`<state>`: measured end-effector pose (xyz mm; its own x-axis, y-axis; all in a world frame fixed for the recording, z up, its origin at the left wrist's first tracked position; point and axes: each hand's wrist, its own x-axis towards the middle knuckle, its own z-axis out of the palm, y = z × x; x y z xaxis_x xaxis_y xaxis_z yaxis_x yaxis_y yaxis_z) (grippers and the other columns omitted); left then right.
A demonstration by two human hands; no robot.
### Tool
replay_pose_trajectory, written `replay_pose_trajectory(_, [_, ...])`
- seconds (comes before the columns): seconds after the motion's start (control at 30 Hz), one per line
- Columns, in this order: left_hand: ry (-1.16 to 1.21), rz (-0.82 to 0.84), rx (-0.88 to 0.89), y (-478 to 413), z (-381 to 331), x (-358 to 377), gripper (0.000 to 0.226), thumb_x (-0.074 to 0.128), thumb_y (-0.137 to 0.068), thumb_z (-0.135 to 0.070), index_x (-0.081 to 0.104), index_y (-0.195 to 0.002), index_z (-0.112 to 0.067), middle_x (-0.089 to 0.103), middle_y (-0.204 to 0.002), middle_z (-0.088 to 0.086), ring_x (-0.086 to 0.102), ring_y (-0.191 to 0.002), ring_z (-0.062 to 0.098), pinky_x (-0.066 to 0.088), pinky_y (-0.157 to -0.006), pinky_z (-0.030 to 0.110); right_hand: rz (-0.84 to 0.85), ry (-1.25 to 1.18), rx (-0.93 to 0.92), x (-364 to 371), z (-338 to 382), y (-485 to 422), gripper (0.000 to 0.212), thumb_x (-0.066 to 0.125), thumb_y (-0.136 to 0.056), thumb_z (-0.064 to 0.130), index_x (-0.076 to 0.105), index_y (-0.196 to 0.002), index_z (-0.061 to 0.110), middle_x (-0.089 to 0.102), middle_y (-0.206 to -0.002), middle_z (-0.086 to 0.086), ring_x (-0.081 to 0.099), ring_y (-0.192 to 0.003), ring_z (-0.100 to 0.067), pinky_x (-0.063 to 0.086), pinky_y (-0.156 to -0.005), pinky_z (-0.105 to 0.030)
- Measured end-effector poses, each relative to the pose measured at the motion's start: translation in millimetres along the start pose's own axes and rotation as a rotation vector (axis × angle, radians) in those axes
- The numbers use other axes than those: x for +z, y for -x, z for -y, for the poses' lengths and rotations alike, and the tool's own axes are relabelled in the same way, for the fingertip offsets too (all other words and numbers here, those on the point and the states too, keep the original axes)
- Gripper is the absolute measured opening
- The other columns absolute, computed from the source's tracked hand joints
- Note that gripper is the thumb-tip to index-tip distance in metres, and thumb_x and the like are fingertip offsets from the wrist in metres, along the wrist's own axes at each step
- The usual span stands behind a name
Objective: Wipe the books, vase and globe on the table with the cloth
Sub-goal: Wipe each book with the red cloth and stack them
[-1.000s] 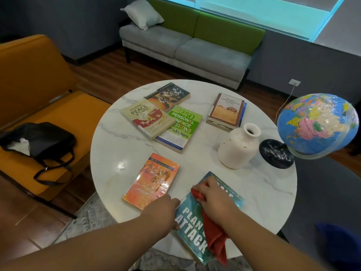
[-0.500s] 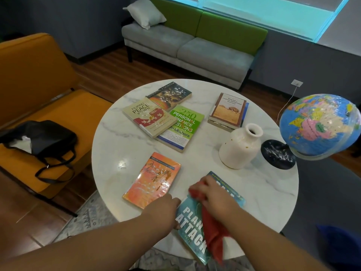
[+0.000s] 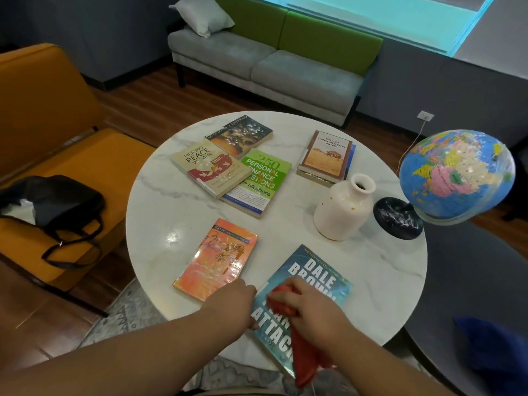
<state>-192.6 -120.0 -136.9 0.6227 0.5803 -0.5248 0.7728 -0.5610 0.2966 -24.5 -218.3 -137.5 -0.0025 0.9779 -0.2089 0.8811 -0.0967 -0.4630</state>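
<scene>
Six book covers face up on the round marble table (image 3: pixel 171 212), with at least one more volume under the Ladies' Detective Agency book (image 3: pixel 327 154) at upper centre. You are on the Dale Brown paperback (image 3: pixel 314 270), lower centre of the frame. Your right hand (image 3: pixel 311 307) is closed around the bunched red cloth (image 3: pixel 304 358) and presses it on the cover; the loose tail hangs toward you past the table rim. Your left hand (image 3: pixel 231 304) has its fingers curled at the book's left edge and appears to grip it as a brace. Judgement: early in the task. The orange Folger paperback (image 3: pixel 217 258) lies just beside your left hand, and three overlapping books sit upper left. The white vase (image 3: pixel 343 210) and the globe (image 3: pixel 454 175) at right are well apart from your hands. Risks: the paperback's near corner seems to reach or overhang the rim, so a stroke pulled toward you with a slack left hand could slide it off the glossy marble. The dangling tail could snag that corner. Later, the vase stands upright close to the globe's black base (image 3: pixel 397 217), which is near the right rim. A sideways wipe on either, unsupported, could tip one into the other or off the table.
</scene>
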Motion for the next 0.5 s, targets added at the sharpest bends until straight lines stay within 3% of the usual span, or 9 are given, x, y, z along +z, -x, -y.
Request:
replay_pose_trajectory(0.07, [0.010, -0.011, 0.001, 0, 1, 0, 0.055, 0.070, -0.081, -0.043, 0.051, -0.126, -0.018, 0.050, -0.119, 0.004, 0.054, -0.107, 0.022, 0.046, -0.088, 0.034, -0.090, -0.026, 0.156, -15, -24, -1, 0.045, 0.057, -0.089, 0.019, 0.056, -0.127, 0.044, 0.043, -0.127, 0.015, 0.051, -0.111, -0.008, 0.043, -0.093, -0.023])
replay_pose_trajectory(0.2, [0.020, -0.017, -0.002, 1, 0, 1, 0.054, 0.071, -0.081, -0.042, 0.051, -0.126, -0.020, 0.051, -0.118, 0.002, 0.054, -0.105, 0.019, 0.047, -0.087, 0.032, -0.216, -0.057, 0.404, -51, -42, -15, 0.037, 0.064, -0.087, 0.017, 0.064, -0.122, 0.030, 0.051, -0.114, 0.000, 0.055, -0.109, -0.021, 0.039, -0.090, -0.023])
replay_pose_trajectory(0.43, [0.022, -0.022, 0.000, 1, 0, 0, 0.054, 0.071, -0.080, -0.043, 0.051, -0.125, -0.021, 0.051, -0.117, 0.001, 0.054, -0.105, 0.018, 0.048, -0.088, 0.033, -0.609, -0.243, 0.298, -117, -11, -11, 0.038, 0.069, -0.084, 0.014, 0.065, -0.115, 0.034, 0.048, -0.107, 0.005, 0.045, -0.097, -0.005, 0.030, -0.083, -0.014])
replay_pose_trajectory(0.5, [0.019, -0.020, 0.004, 1, 0, 1, 0.054, 0.071, -0.080, -0.044, 0.051, -0.125, -0.020, 0.051, -0.118, 0.001, 0.054, -0.105, 0.018, 0.048, -0.089, 0.033, -0.586, -0.276, 0.302, -109, -12, -5, 0.046, 0.068, -0.083, 0.011, 0.061, -0.121, 0.035, 0.045, -0.109, 0.004, 0.046, -0.096, -0.006, 0.031, -0.085, -0.013])
